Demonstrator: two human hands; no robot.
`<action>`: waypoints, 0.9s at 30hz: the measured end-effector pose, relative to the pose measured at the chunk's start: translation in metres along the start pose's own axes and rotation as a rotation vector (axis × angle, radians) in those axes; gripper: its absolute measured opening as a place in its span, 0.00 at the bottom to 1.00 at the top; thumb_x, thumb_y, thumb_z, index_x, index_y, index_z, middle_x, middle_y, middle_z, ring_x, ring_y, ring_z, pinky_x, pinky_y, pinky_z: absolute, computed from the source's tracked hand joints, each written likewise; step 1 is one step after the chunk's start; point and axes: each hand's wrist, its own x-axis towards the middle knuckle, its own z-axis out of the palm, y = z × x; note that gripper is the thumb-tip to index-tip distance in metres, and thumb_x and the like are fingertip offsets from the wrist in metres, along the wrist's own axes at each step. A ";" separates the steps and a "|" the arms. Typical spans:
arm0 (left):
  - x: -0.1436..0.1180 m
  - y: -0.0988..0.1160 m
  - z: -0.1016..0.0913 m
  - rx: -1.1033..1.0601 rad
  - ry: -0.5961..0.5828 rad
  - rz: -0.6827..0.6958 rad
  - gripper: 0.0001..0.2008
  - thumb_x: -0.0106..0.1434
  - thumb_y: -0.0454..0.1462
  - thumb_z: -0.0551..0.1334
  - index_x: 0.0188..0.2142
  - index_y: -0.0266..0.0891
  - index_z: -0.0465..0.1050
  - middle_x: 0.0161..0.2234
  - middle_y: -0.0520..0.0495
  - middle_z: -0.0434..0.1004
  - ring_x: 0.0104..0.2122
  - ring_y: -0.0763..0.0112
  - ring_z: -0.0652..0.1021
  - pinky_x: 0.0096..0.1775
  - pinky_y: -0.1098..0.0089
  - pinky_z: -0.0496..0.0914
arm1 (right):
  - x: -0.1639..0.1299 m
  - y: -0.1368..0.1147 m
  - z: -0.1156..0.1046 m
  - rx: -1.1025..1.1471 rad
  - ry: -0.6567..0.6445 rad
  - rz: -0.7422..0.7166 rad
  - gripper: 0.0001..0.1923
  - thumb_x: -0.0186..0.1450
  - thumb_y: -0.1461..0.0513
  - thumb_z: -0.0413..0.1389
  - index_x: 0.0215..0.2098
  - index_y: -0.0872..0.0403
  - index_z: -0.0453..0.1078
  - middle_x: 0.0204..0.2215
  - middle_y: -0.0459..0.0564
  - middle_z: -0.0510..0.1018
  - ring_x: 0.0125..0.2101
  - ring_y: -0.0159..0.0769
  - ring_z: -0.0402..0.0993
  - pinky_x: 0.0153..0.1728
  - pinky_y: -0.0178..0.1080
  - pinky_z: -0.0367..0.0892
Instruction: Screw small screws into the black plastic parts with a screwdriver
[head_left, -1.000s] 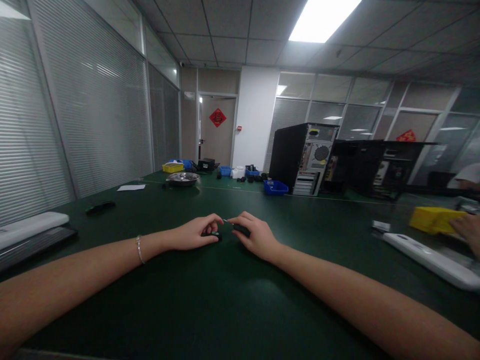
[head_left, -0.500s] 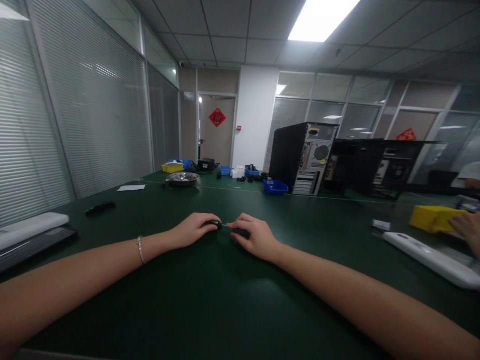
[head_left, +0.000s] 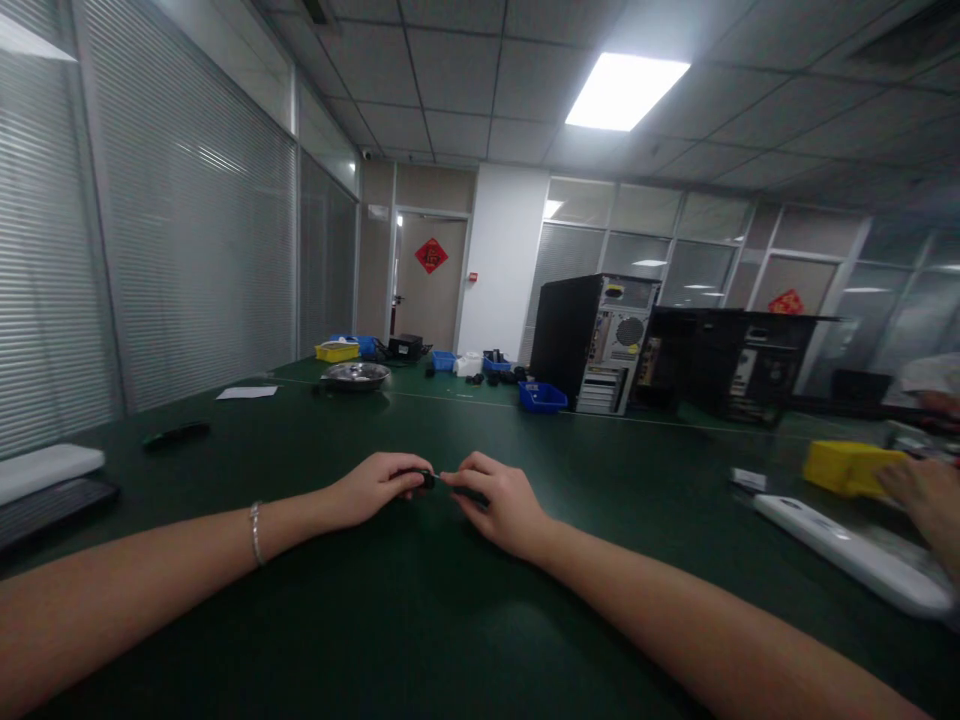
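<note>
From where I stand, both hands are working close together over the middle of the green desk (head_left: 420,630). The left hand (head_left: 382,487), a bracelet (head_left: 257,533) at its wrist, pinches a small black part (head_left: 428,479) between thumb and fingers. The right hand (head_left: 501,505) is closed around a dark tool (head_left: 468,494), its thin shaft pointing at the part; whether the tip touches, I can't tell. The part sits between the two hands, just past the left thumb.

Off to the left lie a dark object (head_left: 177,435) and a sheet (head_left: 247,392). Farther back are a metal bowl (head_left: 355,376) and a blue bin (head_left: 542,398) beside a computer tower (head_left: 574,340). At the right edge, a co-worker's hand (head_left: 926,505) is at a yellow box (head_left: 847,468).
</note>
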 end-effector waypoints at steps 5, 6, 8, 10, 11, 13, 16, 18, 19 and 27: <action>0.002 0.000 0.000 -0.138 -0.008 -0.027 0.17 0.64 0.43 0.52 0.46 0.36 0.69 0.36 0.47 0.73 0.33 0.69 0.71 0.37 0.70 0.66 | 0.000 -0.002 -0.002 0.023 0.014 -0.001 0.14 0.63 0.62 0.52 0.48 0.48 0.68 0.40 0.48 0.72 0.37 0.33 0.70 0.35 0.33 0.64; 0.003 0.000 -0.001 -0.153 -0.004 -0.028 0.17 0.64 0.44 0.53 0.45 0.36 0.69 0.36 0.47 0.73 0.33 0.69 0.71 0.37 0.70 0.66 | 0.000 -0.002 -0.002 0.030 0.018 0.001 0.14 0.63 0.63 0.52 0.48 0.48 0.68 0.40 0.48 0.72 0.37 0.33 0.70 0.35 0.33 0.65; 0.003 -0.001 -0.001 -0.182 0.000 -0.038 0.17 0.63 0.44 0.53 0.45 0.36 0.69 0.36 0.47 0.73 0.33 0.69 0.71 0.37 0.69 0.66 | 0.000 -0.003 -0.002 0.041 0.029 0.010 0.15 0.63 0.63 0.52 0.48 0.48 0.68 0.39 0.47 0.71 0.36 0.32 0.70 0.36 0.33 0.65; 0.004 -0.001 0.000 -0.213 -0.001 -0.056 0.17 0.63 0.44 0.53 0.45 0.36 0.69 0.36 0.46 0.73 0.33 0.69 0.71 0.37 0.69 0.66 | 0.001 -0.003 -0.002 0.050 0.037 0.015 0.15 0.63 0.62 0.53 0.48 0.47 0.68 0.39 0.48 0.71 0.36 0.33 0.70 0.36 0.33 0.65; 0.005 -0.001 0.000 -0.229 0.001 -0.066 0.17 0.63 0.44 0.53 0.45 0.35 0.69 0.35 0.46 0.72 0.33 0.69 0.71 0.37 0.68 0.66 | 0.001 -0.003 -0.002 0.055 0.041 0.019 0.15 0.63 0.62 0.53 0.48 0.47 0.68 0.39 0.48 0.71 0.36 0.33 0.70 0.37 0.33 0.65; 0.006 0.000 0.002 -0.251 0.005 -0.088 0.18 0.63 0.44 0.54 0.45 0.35 0.69 0.35 0.46 0.72 0.33 0.70 0.70 0.37 0.68 0.66 | 0.001 -0.003 -0.002 0.063 0.049 0.025 0.15 0.63 0.62 0.53 0.48 0.48 0.68 0.39 0.48 0.71 0.36 0.33 0.70 0.37 0.34 0.65; 0.006 0.000 0.003 -0.257 0.005 -0.091 0.17 0.63 0.44 0.53 0.45 0.35 0.68 0.35 0.46 0.72 0.32 0.70 0.70 0.36 0.69 0.66 | 0.000 -0.002 -0.001 0.069 0.048 0.024 0.14 0.63 0.62 0.53 0.48 0.48 0.68 0.40 0.48 0.72 0.37 0.33 0.70 0.37 0.34 0.65; 0.007 -0.002 0.003 -0.246 0.006 -0.087 0.17 0.63 0.44 0.53 0.45 0.35 0.68 0.35 0.46 0.71 0.33 0.70 0.70 0.36 0.69 0.66 | 0.000 -0.001 -0.001 0.071 0.041 0.021 0.14 0.63 0.62 0.53 0.48 0.48 0.68 0.40 0.48 0.72 0.37 0.33 0.70 0.37 0.34 0.65; 0.008 -0.003 0.003 -0.232 0.011 -0.093 0.17 0.63 0.44 0.52 0.45 0.36 0.68 0.35 0.47 0.71 0.33 0.70 0.70 0.36 0.69 0.66 | -0.001 -0.001 -0.001 0.074 0.039 0.020 0.14 0.63 0.62 0.53 0.48 0.48 0.68 0.40 0.48 0.72 0.37 0.33 0.70 0.37 0.34 0.65; 0.004 0.006 -0.001 -0.045 -0.129 -0.084 0.19 0.66 0.46 0.47 0.45 0.39 0.70 0.35 0.48 0.69 0.35 0.68 0.69 0.38 0.69 0.64 | -0.003 0.004 -0.003 0.147 0.119 0.081 0.14 0.63 0.62 0.53 0.48 0.48 0.68 0.39 0.47 0.72 0.37 0.32 0.70 0.38 0.34 0.65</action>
